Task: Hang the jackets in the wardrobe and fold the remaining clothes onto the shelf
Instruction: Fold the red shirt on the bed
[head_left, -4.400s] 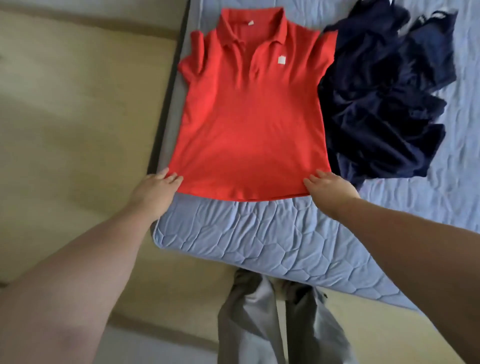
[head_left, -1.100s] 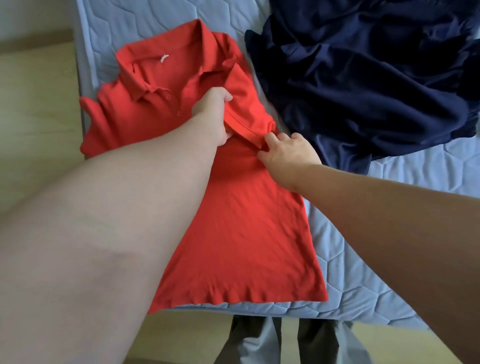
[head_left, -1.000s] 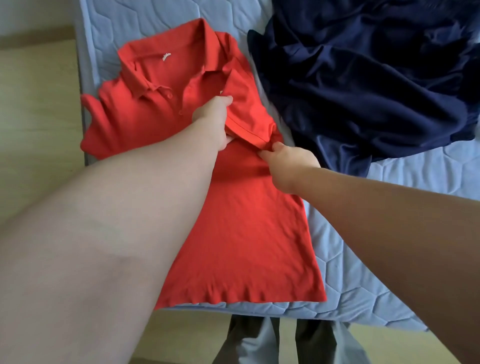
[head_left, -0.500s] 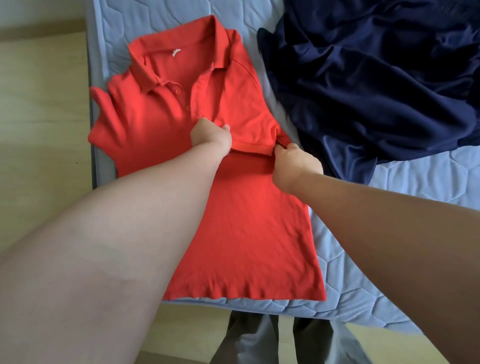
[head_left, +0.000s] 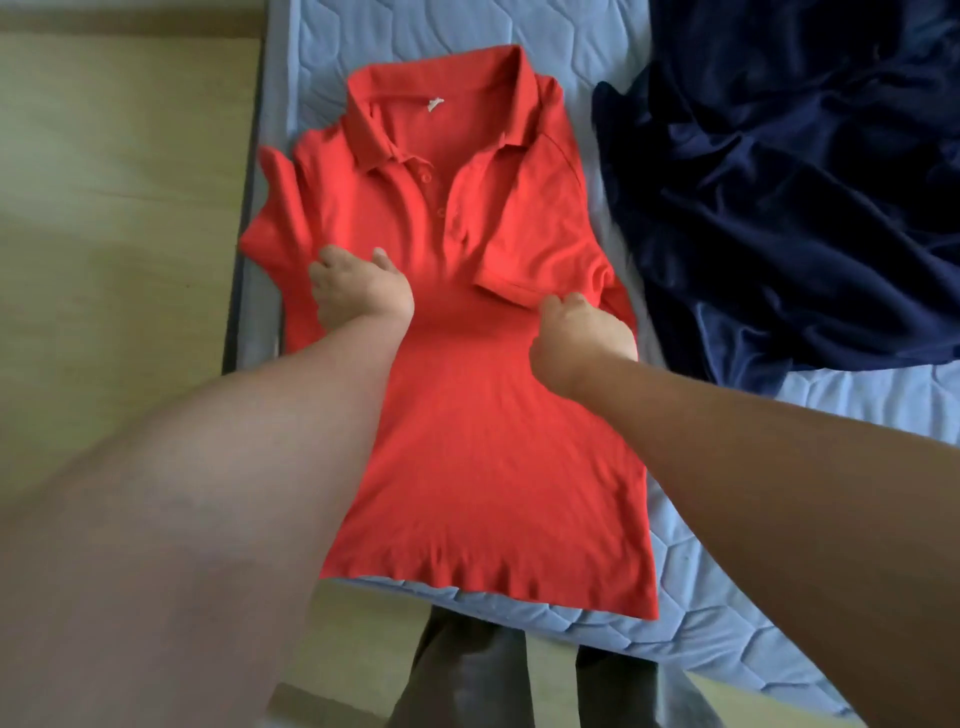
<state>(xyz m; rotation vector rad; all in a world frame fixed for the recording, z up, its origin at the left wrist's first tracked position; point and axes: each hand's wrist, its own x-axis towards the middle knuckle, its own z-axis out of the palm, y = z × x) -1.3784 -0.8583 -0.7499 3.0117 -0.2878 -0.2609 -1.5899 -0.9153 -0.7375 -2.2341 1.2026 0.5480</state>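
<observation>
Red polo shirt (head_left: 467, 441) spread face-up on quilted mattress (head_left: 727, 545), navy garment (head_left: 779, 208) at 2 o'clock. Pinches folded-in sleeve (head_left: 535, 249) with right hand (head_left: 576, 338); rests left hand (head_left: 358, 291) at shirt's 9 o'clock, finger curl unclear.

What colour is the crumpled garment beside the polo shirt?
The garment is navy blue, head view.

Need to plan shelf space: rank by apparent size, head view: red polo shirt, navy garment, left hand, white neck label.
1-2. red polo shirt and navy garment: unsure, the navy one runs off frame.
3. left hand
4. white neck label
</observation>
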